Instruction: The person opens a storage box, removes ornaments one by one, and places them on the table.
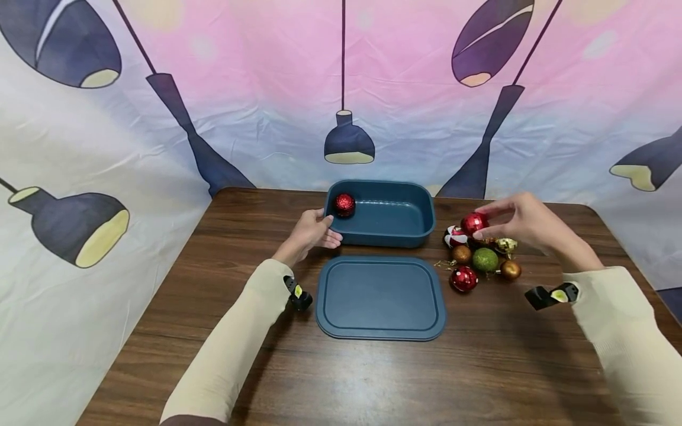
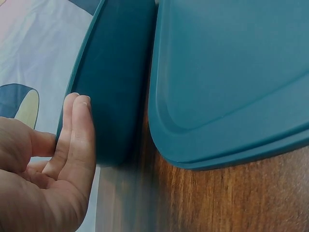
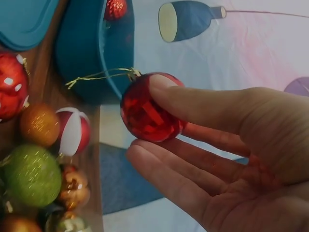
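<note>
My right hand (image 1: pixel 519 220) pinches a shiny red Christmas ball (image 3: pixel 152 107) between thumb and fingers, raised over the other ornaments. A gold loop of string (image 3: pixel 104 77) hangs from the ball's cap. At the left end of a blue rectangular container (image 1: pixel 380 239), my left hand (image 1: pixel 311 234) touches the outer wall near the front corner, its fingers straight in the left wrist view. Inside the container, at its left end, sits a glittery red ball (image 1: pixel 344 205). The matching blue lid (image 1: pixel 380 299) lies flat on the table in front of the container.
Below my right hand several ornaments are clustered: a green glitter ball (image 1: pixel 485 260), a red-and-white ball (image 1: pixel 455 236), a spotted red ball (image 1: pixel 464 278), and orange and gold ones (image 1: pixel 510 270). A patterned cloth (image 1: pixel 277 118) hangs behind the wooden table (image 1: pixel 341 378).
</note>
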The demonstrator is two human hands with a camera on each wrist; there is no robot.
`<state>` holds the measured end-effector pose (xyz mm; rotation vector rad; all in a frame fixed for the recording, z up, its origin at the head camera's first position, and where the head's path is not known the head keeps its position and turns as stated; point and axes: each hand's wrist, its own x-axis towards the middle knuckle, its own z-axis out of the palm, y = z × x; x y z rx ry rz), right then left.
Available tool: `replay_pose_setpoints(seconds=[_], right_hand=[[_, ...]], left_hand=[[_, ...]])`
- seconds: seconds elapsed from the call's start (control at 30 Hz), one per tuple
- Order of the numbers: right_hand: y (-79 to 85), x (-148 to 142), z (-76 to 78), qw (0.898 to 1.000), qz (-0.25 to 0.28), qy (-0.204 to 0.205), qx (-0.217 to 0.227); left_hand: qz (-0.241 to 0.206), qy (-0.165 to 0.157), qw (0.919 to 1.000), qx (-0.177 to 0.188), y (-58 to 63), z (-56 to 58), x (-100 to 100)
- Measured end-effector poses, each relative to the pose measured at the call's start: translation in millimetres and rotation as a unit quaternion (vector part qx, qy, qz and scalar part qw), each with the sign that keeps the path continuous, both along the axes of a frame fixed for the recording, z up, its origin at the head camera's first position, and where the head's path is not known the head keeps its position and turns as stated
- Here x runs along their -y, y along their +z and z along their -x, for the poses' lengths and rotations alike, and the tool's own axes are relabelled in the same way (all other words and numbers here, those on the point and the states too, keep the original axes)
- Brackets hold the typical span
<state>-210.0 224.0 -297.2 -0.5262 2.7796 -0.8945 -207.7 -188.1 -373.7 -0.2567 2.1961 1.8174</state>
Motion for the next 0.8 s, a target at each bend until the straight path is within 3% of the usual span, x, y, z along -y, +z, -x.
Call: replay_pose_setpoints(seconds=[0.17,0.37,0.53,0.8], right_hand=[[-8.4,-15,-8.5,0.999,-0.015,-0.002,0.029],[-18.0,-29,-18.8,1.0,-0.021,0.017,0.01],[-25.9,-36,-27.1,0.999,-0.022,0.018,0.025],[-40.6,-42,-37.7,0.998,0.004,0.031,0.06]], left_hand=[[0.0,0.004,1.0,0.002,-0.5,0.9,0],[-0.008,0.003,1.0,0.003,2.0,0.8,0],[-0.009,0.0,0.9999,0.004,1.4,0.8,0],[-0.006,0.001,1.0,0.003,-0.5,1.8,0]])
